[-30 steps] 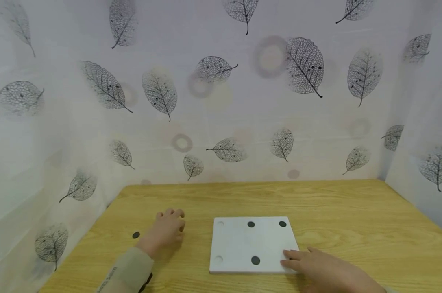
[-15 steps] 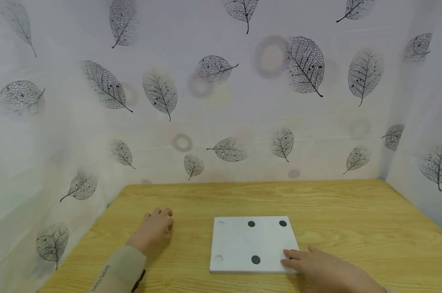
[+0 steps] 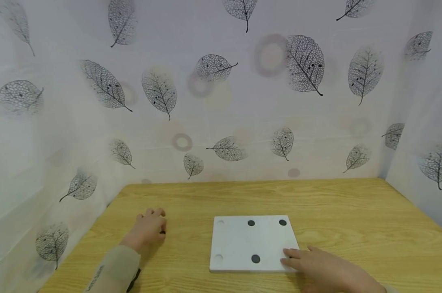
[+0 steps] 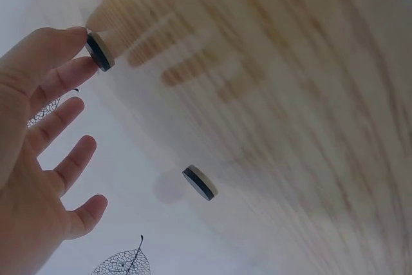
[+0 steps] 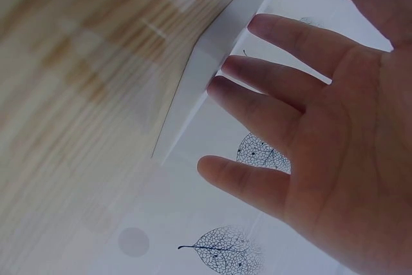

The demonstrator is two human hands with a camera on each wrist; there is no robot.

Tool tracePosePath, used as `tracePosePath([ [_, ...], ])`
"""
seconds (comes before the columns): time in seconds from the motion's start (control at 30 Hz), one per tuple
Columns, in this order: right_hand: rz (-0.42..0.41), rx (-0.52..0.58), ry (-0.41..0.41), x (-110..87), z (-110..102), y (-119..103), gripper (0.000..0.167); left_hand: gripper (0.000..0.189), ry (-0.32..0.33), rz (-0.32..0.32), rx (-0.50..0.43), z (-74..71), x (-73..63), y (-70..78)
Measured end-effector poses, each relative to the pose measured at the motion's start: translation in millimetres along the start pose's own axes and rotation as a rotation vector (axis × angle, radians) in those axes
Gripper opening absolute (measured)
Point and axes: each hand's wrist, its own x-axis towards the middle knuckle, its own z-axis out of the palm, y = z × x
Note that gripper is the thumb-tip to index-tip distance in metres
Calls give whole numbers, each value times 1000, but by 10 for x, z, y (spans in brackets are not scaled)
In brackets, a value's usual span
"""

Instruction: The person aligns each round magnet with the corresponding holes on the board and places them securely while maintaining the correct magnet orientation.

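My left hand (image 3: 146,228) is over the table left of the board and pinches a dark round disc (image 4: 100,51) between thumb and index finger; its other fingers are spread. A second dark disc (image 4: 200,183) lies on the wood in the left wrist view; in the head view the left arm hides it. The white rectangular board (image 3: 235,244) carries dark discs at top middle (image 3: 251,223), top right (image 3: 282,222) and bottom middle (image 3: 255,259). Two round recesses show on its left side. My right hand (image 3: 321,266) rests straight fingertips on the board's lower right corner, where a dark spot shows between them.
The wood-grain table (image 3: 338,211) runs back to a pale hanging sheet (image 3: 242,101) printed with leaves, which also closes off the left and right sides. A sleeve (image 3: 118,260) covers the left forearm, with a dark band at its wrist.
My left hand has moved left, its arm covering the loose disc seen on the table earlier. A dark disc now shows at its fingers. The right hand and board stay put.
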Motion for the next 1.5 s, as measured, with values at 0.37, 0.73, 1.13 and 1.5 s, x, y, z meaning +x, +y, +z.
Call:
tracePosePath([
  [0.37,-16,-9,12,-26,-6,-2,55,16,-15,-16,-28,-7,-12,-16],
  [0.73,14,12,1,-19,-8,-16,55,18,-22,-62,-11,-25,-21,-14],
  [1.13,18,31,0,-10,-4,-5,54,22,-37,-5,12,-27,77,136],
  [1.5,13,28,-4,-7,-2,-1,55,24,-8,52,9,-17,355,415],
])
